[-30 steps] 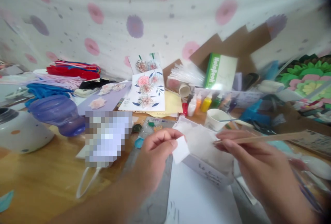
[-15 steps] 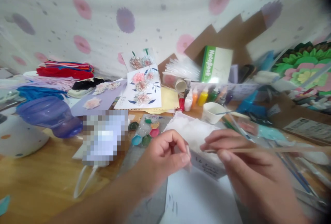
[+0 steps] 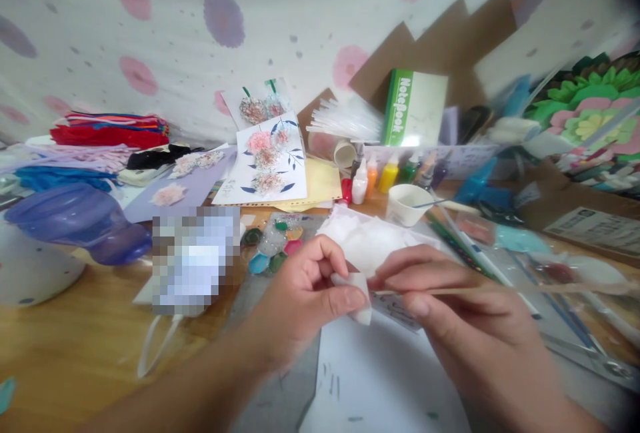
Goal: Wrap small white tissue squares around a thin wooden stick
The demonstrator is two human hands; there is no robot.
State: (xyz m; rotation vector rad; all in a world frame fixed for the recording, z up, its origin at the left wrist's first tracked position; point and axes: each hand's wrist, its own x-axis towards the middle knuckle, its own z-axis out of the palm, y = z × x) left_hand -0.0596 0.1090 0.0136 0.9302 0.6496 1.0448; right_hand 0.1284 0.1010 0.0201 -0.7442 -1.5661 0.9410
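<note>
Between the thumb and fingers of my left hand (image 3: 315, 286) is a small white petal-like piece (image 3: 361, 312), thin and slightly curved. My right hand (image 3: 460, 313) is closed around a thin, light wooden stick (image 3: 575, 288), whose long end reaches out to the right. The stick's other end is near the white piece; I cannot tell whether they touch. Just beyond my hands stands an open white box (image 3: 367, 243) with soft white material inside and handwriting on its front. Below my hands lies a white sheet (image 3: 380, 380) with a few dark marks.
Small paint bottles (image 3: 389, 175) and a white cup (image 3: 407, 205) stand behind the box. Paint pots (image 3: 277, 261) sit left of it. Brushes (image 3: 560, 313) lie at right. A purple vessel (image 3: 80, 223) and a pixelated object (image 3: 195, 260) are at left; a notebook (image 3: 417, 110) leans behind.
The view has shifted slightly. My right hand and the stick have come closer to my left hand, and the white piece now shows its broad face more.
</note>
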